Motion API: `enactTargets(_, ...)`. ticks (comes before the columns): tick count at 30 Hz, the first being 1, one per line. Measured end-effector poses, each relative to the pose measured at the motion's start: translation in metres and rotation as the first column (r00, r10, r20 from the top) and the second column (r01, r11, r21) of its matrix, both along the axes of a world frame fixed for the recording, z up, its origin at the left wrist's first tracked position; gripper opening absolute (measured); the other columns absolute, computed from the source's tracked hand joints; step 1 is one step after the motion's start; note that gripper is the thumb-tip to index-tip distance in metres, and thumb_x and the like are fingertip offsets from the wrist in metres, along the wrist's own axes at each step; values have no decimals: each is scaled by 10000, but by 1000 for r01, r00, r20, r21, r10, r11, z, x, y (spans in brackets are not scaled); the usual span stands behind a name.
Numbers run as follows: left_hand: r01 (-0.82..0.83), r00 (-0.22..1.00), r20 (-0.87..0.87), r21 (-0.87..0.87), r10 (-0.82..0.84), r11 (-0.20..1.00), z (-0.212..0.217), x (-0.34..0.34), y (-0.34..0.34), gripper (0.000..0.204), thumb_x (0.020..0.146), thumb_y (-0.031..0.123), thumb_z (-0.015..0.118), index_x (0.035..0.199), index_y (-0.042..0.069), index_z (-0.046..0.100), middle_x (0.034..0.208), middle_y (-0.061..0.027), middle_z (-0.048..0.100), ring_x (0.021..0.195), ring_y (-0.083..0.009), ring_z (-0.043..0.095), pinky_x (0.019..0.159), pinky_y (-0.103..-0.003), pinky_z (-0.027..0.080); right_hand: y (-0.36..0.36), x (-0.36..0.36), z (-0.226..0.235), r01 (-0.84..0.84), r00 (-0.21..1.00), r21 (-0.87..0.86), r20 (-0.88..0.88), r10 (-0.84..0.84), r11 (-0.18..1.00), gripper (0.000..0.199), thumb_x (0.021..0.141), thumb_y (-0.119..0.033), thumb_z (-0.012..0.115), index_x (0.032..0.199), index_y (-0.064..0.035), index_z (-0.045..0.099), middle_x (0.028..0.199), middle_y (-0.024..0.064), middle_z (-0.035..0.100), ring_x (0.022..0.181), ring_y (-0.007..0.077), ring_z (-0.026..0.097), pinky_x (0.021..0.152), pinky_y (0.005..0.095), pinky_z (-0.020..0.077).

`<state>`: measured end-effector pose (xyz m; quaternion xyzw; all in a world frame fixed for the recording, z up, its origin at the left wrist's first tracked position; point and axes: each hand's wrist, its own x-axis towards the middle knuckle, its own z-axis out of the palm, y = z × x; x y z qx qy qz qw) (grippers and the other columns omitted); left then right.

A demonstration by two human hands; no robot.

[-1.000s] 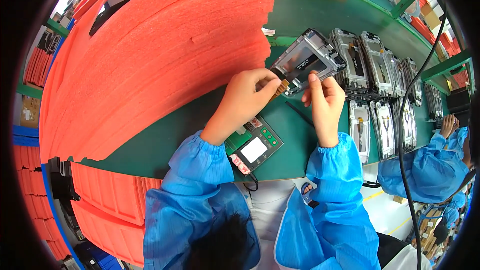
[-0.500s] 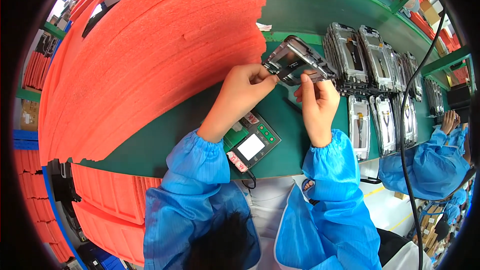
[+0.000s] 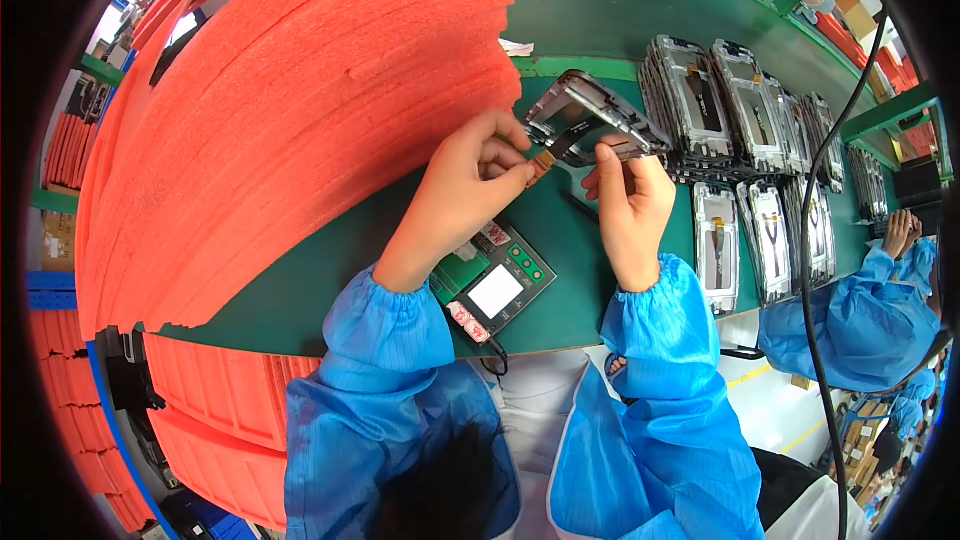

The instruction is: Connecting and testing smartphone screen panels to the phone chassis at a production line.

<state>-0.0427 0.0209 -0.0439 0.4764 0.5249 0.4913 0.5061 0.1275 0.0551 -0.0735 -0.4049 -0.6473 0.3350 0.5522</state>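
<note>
Two bare hands in blue sleeves meet just above the centre of the head view, over a dark green workbench (image 3: 620, 10). Between them is a flat rectangular metal-framed module (image 3: 590, 120), tilted, lifted off the bench, with a dark ribbon cable ending in a small orange connector (image 3: 543, 162) hanging from its near edge. The left hand (image 3: 470, 185) has its fingers curled, thumb and forefinger pinched on the orange connector. The right hand (image 3: 625, 205) is closed around the module's lower right edge, thumb raised against the frame.

Below the hands, at lower centre, a small tester board with a pale square screen and green buttons (image 3: 495, 285) lies flat on the bench. Filling the upper left is a tall stack of orange foam sheets (image 3: 300, 110). To the right of the held module, rows of similar modules (image 3: 740, 100) stand and lie side by side. At the far right edge, another person's blue sleeve (image 3: 870, 310) shows, and a black cable (image 3: 815, 190) runs down across the frame.
</note>
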Motion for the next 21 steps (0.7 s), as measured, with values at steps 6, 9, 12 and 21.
enactTargets(6,111,979,-190,230,-68,967,0,1,-3,166,807,-28,570,967,5,603,807,-77,649,777,-120,616,702,-254,480,-2,3,0,5,999,-52,-35,-7,999,92,901,-79,583,939,2,605,645,10,564,536,57,504,458,202,377)
enactTargets(9,105,982,-184,288,-53,952,-3,3,-4,179,805,-34,574,975,12,609,829,-86,659,808,-133,632,725,-261,488,-5,2,2,-70,993,-193,-107,50,979,104,902,-100,591,940,-4,605,640,-2,556,530,48,488,453,200,360)
enactTargets(12,93,986,-158,295,-47,951,0,4,-6,189,802,-38,579,980,13,616,844,-94,664,828,-140,641,742,-266,494,-7,-2,9,-80,992,-257,-115,52,963,94,876,-68,601,932,6,613,661,6,555,538,43,492,465,207,375)
enactTargets(21,190,920,-391,371,-32,909,-3,-3,2,250,793,-33,597,1028,45,628,844,-102,650,727,-200,640,665,-284,492,2,-4,-6,-24,997,-123,69,32,992,113,906,-118,590,942,-12,602,645,-17,545,538,31,473,464,192,353)
